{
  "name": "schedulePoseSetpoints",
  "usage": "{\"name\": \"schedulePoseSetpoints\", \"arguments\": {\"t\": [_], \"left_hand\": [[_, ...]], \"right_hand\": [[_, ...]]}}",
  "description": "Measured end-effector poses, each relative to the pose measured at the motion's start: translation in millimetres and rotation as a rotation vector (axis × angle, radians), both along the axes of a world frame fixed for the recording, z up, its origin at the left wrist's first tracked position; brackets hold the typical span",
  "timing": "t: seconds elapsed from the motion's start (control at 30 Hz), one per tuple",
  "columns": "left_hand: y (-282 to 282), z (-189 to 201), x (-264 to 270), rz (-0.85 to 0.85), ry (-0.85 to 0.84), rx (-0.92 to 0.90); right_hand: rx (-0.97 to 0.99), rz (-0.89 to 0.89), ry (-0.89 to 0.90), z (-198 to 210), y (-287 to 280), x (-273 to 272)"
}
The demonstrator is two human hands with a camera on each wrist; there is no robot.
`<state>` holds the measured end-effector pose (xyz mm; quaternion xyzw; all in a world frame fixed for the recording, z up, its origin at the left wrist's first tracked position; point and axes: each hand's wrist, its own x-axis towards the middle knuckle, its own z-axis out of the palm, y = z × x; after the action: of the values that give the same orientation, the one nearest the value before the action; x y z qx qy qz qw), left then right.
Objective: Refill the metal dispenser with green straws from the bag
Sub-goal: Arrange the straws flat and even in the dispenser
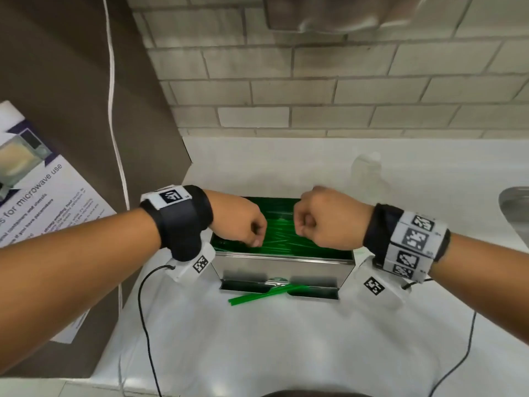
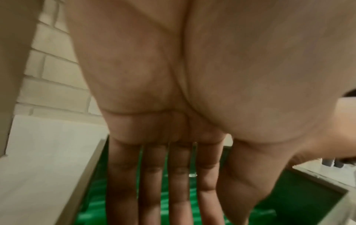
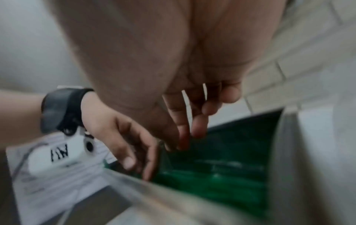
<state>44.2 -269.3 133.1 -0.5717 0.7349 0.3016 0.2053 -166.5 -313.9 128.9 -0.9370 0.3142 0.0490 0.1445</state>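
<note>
The dispenser (image 1: 282, 266) sits on the white counter (image 1: 286, 339) with its open top facing up, and it's packed with green straws (image 1: 289, 236). Those straws mostly lie flat with their long axis running side to side across the dispenser, though a few near the middle are skewed at a slight diagonal. At the dispenser's front slot, a couple of loose straws (image 1: 266, 293) poke out onto the counter, angled so their left ends point toward you and their right ends tuck back into the slot.

Your left hand (image 1: 243, 222) is over the dispenser's left half, fingers pointing down into the pile; from the left wrist view they look straight and side by side, just above or on the straws, can't tell which. Your right hand (image 1: 323, 222) is over the right half, fingers loosely extended downward, tips at the straws. Neither hand is clearly wrapped around anything; the wrist views are too blurry to be sure.

A microwave-use poster (image 1: 43, 207) hangs left of the dispenser, and a brick wall (image 1: 315, 81) is behind it.
</note>
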Motion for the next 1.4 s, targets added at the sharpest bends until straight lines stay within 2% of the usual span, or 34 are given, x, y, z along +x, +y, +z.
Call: {"name": "schedulePoseSetpoints", "arguments": {"t": [0.03, 0.1, 0.2, 0.33, 0.4, 0.47, 0.57, 0.73, 0.8, 0.9, 1.0, 1.1, 1.17, 1.27, 1.33, 1.4], "left_hand": [[0.6, -3.5, -2.7, -0.03, -0.03, 0.033], [2.8, -9.9, -7.1, -0.077, -0.099, 0.098], [4.6, -12.4, -9.7, -0.092, -0.164, 0.123], [0.3, 1.7, -0.7, -0.024, -0.119, 0.036], [0.0, 10.1, 5.9, 0.013, -0.083, 0.089], [1.9, 15.7, 10.3, -0.026, -0.104, 0.126], [5.6, 17.0, 16.9, -0.067, -0.129, 0.129], [3.9, 27.0, 31.9, 0.027, -0.037, 0.039], [-1.4, 41.4, 33.9, 0.055, -0.026, -0.047], [-8.9, 51.0, 26.9, 0.109, 0.104, -0.261], [-7.9, 35.5, 6.7, 0.025, 0.071, -0.356], [0.4, 33.1, -6.1, -0.082, -0.027, -0.542], [16.0, 46.8, -14.1, -0.055, 0.073, -0.623], [61.3, 43.9, -35.2, -0.023, 0.236, -0.471], [93.7, 13.5, -48.3, -0.074, 0.26, -0.352], [120.3, -24.8, -55.1, -0.05, 0.246, -0.241]], "right_hand": [[0.121, 0.015, 0.051, -0.1, 1.7, 5.2], [0.239, 0.118, 0.248, -3.3, 6.3, 13.7], [0.2, 0.115, 0.415, -13.9, 6.1, 16.1], [0.155, 0.03, 0.346, -17.4, -4.4, 10.9], [0.182, 0.004, 0.299, -17.7, -7.0, 9.6], [0.2, 0.004, 0.265, -17.3, -7.3, 9.6], [0.286, 0.012, 0.224, -18.3, -7.3, 9.9], [0.462, 0.049, 0.159, -13.8, 0.1, 13.0], [0.56, 0.009, 0.086, -9.4, -2.5, 12.7], [0.686, -0.103, -0.052, 1.2, -14.9, 10.2], [0.611, -0.12, -0.052, 6.2, -27.0, 7.0], [0.375, -0.041, 0.171, -0.9, -21.0, 10.2], [0.248, 0.012, 0.285, -8.4, -12.0, 14.9], [0.247, 0.036, 0.259, -16.9, -4.7, 19.6], [0.278, 0.025, 0.18, -18.4, -6.4, 20.7], [0.336, 0.005, 0.11, -19.3, -10.2, 21.7]]}}
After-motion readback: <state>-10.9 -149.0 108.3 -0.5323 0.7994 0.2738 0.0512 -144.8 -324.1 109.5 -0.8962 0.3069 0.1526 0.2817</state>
